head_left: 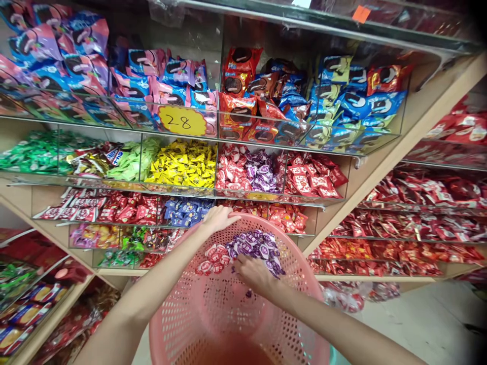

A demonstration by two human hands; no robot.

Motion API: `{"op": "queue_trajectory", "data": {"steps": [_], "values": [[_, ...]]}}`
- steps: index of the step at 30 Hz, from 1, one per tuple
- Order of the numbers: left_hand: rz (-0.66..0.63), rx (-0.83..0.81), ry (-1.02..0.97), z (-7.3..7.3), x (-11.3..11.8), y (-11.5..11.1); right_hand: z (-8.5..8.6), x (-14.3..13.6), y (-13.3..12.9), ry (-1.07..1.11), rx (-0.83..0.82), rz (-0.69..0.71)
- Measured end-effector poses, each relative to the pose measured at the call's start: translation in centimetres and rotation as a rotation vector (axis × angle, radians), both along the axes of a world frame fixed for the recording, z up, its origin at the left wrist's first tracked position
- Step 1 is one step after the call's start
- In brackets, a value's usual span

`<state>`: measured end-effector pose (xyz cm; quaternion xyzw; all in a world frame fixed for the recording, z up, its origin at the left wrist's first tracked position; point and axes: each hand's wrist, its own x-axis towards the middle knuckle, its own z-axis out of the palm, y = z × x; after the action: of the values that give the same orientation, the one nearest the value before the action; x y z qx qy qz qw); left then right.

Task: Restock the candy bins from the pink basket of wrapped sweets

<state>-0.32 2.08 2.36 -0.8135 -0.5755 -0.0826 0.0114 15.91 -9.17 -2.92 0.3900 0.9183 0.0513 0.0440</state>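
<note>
A pink perforated plastic basket is tilted toward me below the shelves. My left hand grips its far rim, thumb lying along the edge. Inside the basket lies a pile of purple-and-white wrapped candies, with a smaller group of red-and-white wrapped candies to its left. My right hand reaches into the basket at the near edge of the purple candies. Its fingers are curled in, and whatever they hold is hidden. A few dark bits lie below that hand.
Clear-fronted shelves hold packaged cookies, yellow wrapped candies and loose candies like those in the basket. A yellow price tag reads 28. Slanted wooden dividers flank the shelves. More red packets fill the right-hand rack.
</note>
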Motion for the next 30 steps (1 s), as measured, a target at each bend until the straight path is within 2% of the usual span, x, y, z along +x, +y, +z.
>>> {"op": "queue_trajectory", "data": {"steps": [3, 6, 9, 12, 15, 19, 22, 25, 27, 30], "values": [[0.026, -0.003, 0.003, -0.1, -0.5, 0.0, 2.1, 1.8, -0.2, 0.01, -0.058, 0.059], [0.036, -0.01, 0.005, -0.2, -0.8, -0.1, 2.9, 4.2, -0.8, -0.035, -0.087, 0.12], [0.034, -0.018, -0.003, -0.3, -0.8, -0.1, 1.7, 5.5, -1.5, -0.086, -0.062, 0.176], [0.025, -0.021, -0.01, -0.3, -0.5, -0.1, -0.3, 5.0, -1.7, -0.131, -0.014, 0.186], [0.012, -0.02, -0.012, -0.3, -0.2, -0.2, -1.7, 3.9, -1.5, -0.146, 0.012, 0.062], [0.002, 0.0, -0.01, -0.2, -0.2, -0.5, -1.4, 3.3, -1.6, -0.134, 0.001, -0.057], [0.008, 0.007, -0.002, -0.3, -0.4, -0.8, -0.1, 2.7, -1.8, -0.107, -0.044, -0.082], [0.026, -0.001, -0.008, -0.4, -0.5, -0.9, 2.2, 1.4, -1.4, -0.047, -0.04, -0.082], [0.034, -0.005, -0.014, -0.5, -0.4, -0.9, 4.5, 0.4, -0.6, 0.01, 0.006, -0.072], [0.033, -0.03, -0.028, -0.6, -0.4, -0.8, 9.0, -0.7, 1.4, 0.142, 0.125, -0.073]]}}
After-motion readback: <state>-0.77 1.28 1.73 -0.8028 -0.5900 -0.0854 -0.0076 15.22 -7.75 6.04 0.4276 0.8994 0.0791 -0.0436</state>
